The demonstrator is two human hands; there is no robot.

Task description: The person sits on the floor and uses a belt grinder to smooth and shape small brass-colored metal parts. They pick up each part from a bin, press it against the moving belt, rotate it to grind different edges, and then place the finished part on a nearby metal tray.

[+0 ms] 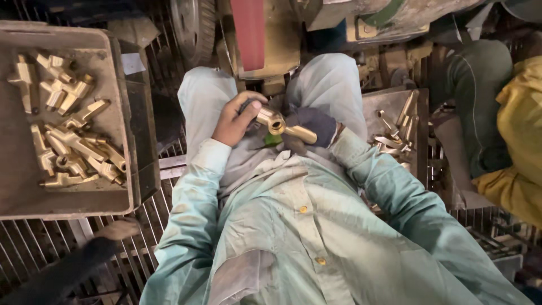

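Fitting: a brass fitting (281,125) is held in front of the lap, between both hands; its long axis runs from upper left to lower right, and a round open end is turned toward the camera.
Left hand: the left hand (234,118) is bare and is closed around the fitting's upper left end.
Right hand: the right hand (316,125) is gloved in dark cloth and is closed on the lower right stem.
Hidden: part of the fitting is covered by the fingers; the glove's palm side cannot be seen.
Bin: a grey bin (121,113) of brass parts (68,135) is seen at left.
Tray: more parts are seen on a tray (375,101) at right, partly cut off.
Label: a pale paper tag (132,63) is fixed by the bin's rim.
Belt: a red belt (248,25) is seen above the knees.
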